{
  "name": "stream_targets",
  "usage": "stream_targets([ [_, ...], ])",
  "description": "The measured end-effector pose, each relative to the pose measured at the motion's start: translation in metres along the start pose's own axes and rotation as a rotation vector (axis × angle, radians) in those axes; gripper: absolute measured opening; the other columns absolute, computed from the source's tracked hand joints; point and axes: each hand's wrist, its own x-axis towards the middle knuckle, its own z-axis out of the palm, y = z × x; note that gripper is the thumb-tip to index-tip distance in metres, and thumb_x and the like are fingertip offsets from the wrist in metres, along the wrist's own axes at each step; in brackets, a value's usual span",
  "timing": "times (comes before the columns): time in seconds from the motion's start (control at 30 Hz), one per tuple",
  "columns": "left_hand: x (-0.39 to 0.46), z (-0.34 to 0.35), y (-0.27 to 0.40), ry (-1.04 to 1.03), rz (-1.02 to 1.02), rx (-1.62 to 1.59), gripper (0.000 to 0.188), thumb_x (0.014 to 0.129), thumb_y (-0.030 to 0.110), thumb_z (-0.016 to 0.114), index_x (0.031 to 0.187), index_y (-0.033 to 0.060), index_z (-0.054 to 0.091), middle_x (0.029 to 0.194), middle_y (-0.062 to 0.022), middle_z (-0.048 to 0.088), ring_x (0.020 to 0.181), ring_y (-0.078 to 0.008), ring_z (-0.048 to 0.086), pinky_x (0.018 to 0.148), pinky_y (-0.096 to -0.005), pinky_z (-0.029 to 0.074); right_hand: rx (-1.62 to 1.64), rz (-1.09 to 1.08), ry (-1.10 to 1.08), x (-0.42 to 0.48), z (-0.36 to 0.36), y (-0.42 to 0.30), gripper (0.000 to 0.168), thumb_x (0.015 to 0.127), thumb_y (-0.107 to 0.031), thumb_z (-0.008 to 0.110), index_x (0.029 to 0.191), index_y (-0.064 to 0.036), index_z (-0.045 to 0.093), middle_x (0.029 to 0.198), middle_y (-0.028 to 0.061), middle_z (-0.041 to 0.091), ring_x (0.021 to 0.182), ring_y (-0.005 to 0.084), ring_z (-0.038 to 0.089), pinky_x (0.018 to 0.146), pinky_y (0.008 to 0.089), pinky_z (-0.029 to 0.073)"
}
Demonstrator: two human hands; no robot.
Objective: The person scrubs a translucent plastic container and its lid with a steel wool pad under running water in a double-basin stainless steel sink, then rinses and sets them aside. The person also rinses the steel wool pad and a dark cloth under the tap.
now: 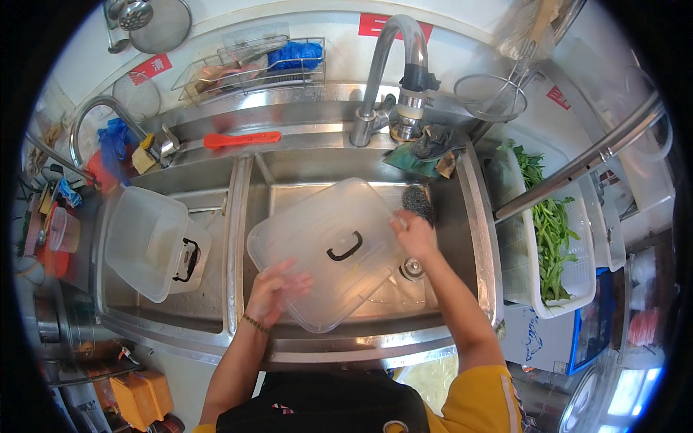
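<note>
A translucent plastic lid (319, 276) with a black handle lies tilted across the right sink basin. My right hand (416, 235) grips its right corner. My left hand (279, 289), blurred, is at the lid's lower left edge with fingers spread; whether it touches the lid cannot be told. A dark scouring pad (418, 203) lies in the basin just beyond my right hand. In the left basin stands a translucent plastic tub (146, 243) with a black handle, tipped at an angle.
A curved metal faucet (373, 76) rises behind the right basin. An orange-red plastic tool (242, 139) and dark cloths (433, 149) rest on the back ledge. At right, a white basket (582, 270) holds leafy greens (552, 238), with a slanting metal pole (584, 162) over it.
</note>
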Motion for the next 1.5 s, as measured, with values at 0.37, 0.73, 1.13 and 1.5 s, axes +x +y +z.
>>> stream_targets([
  [0.37, 0.042, -0.004, -0.001, -0.001, -0.279, 0.036, 0.050, 0.074, -0.004, 0.047, 0.123, -0.0043, 0.040, 0.105, -0.0289, 0.057, 0.098, -0.0362, 0.059, 0.084, -0.0419, 0.050, -0.446, 0.246, 0.030, 0.084, 0.041, 0.090, 0.057, 0.070, -0.022, 0.066, 0.122, -0.010, 0.044, 0.124, 0.0176, 0.048, 0.112, 0.0360, 0.048, 0.093, 0.0396, 0.042],
  [0.73, 0.059, 0.006, -0.019, 0.070, -0.209, -0.019, 0.055, 0.077, -0.007, 0.046, 0.131, -0.0014, 0.035, 0.110, -0.0267, 0.056, 0.094, -0.0299, 0.061, 0.079, -0.0364, 0.052, 0.098, -0.405, -0.045, 0.024, 0.104, -0.009, 0.066, 0.076, -0.035, 0.064, 0.128, -0.002, 0.041, 0.132, 0.0213, 0.040, 0.125, 0.0363, 0.035, 0.105, 0.0422, 0.027],
  [1.13, 0.013, 0.010, 0.017, 0.057, -0.054, 0.056, 0.049, 0.076, -0.008, 0.050, 0.125, -0.0049, 0.044, 0.092, -0.0268, 0.062, 0.079, -0.0281, 0.065, 0.072, -0.0342, 0.055, 0.323, -0.312, 0.171, -0.017, 0.116, -0.049, 0.023, 0.079, -0.007, 0.054, 0.101, -0.004, 0.059, 0.109, 0.0174, 0.058, 0.100, 0.0338, 0.055, 0.085, 0.0383, 0.045],
  [1.5, -0.001, 0.032, 0.037, -0.047, 0.023, 0.248, 0.050, 0.073, -0.009, 0.052, 0.122, -0.0005, 0.050, 0.090, -0.0231, 0.064, 0.080, -0.0260, 0.066, 0.073, -0.0330, 0.054, 0.203, -0.243, 0.265, -0.017, 0.078, -0.062, 0.017, 0.074, -0.008, 0.055, 0.089, -0.004, 0.062, 0.101, 0.0174, 0.061, 0.101, 0.0318, 0.056, 0.083, 0.0381, 0.046],
])
